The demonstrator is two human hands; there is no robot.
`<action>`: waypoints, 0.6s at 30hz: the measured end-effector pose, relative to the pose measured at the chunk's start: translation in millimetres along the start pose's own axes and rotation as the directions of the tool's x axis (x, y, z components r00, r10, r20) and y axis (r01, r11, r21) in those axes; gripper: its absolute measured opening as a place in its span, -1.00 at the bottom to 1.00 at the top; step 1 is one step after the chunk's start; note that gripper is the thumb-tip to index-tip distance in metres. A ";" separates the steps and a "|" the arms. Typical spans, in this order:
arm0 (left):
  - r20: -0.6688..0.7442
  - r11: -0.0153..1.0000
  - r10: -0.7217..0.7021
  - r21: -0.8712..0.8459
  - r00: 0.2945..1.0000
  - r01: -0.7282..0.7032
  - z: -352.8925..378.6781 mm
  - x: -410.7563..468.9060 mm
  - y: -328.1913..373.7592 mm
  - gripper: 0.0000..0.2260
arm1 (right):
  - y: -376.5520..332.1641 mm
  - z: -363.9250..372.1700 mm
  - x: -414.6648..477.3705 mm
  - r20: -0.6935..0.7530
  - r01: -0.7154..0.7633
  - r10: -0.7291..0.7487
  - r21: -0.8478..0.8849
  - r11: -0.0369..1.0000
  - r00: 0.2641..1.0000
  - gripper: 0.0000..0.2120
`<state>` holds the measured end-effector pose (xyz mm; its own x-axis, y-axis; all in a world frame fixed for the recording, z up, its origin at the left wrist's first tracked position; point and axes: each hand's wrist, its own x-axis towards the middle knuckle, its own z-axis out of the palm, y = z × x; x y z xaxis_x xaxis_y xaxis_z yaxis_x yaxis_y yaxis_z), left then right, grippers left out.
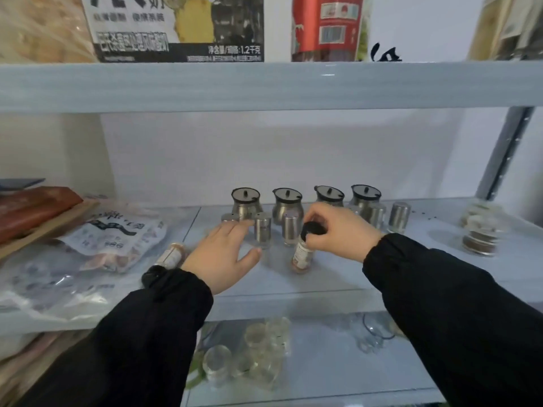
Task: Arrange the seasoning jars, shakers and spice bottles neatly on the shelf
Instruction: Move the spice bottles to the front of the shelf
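On the middle shelf [338, 277], several steel seasoning jars [245, 202] with black lids stand in a row at the back. Steel shakers [262, 232] stand in front of them. My right hand [340, 229] grips the black cap of a spice bottle [302, 252] that is tilted, its base on the shelf. My left hand [224, 254] is open, palm down, fingers spread, fingertips next to a shaker. Another spice bottle [170, 255] lies on its side behind my left wrist.
Plastic food bags [88, 259] and a red packet [32, 207] fill the shelf's left side. Stacked glass jars [479, 233] stand at the right. The upper shelf holds a carton [176, 27] and a red bottle [329, 27]. Glass cups [255, 353] sit on the lower shelf.
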<state>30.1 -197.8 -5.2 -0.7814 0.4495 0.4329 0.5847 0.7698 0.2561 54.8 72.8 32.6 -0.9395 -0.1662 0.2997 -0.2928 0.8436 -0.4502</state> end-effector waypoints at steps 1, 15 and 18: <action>0.001 1.000 0.010 -0.010 1.000 -0.010 5.6 4.1 9.8 -0.44 | 9.4 -9.4 -3.1 -0.002 -0.017 0.017 0.000 1.000 1.000 -0.74; 0.092 0.999 0.046 0.007 0.995 -0.047 61.4 30.1 118.5 -0.43 | 97.2 -65.3 -32.7 -0.083 -0.041 0.036 -0.063 0.997 0.996 -0.70; 0.070 0.999 0.030 0.039 0.997 -0.033 62.3 25.8 126.8 -0.42 | 103.8 -70.9 -34.1 -0.069 -0.015 0.012 -0.042 0.999 0.998 -0.74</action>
<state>70.4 -60.4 -15.5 -0.7769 0.5030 0.3787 0.6010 0.7717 0.2079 69.0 202.2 35.3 -0.9286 -0.1204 0.3511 -0.2707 0.8668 -0.4188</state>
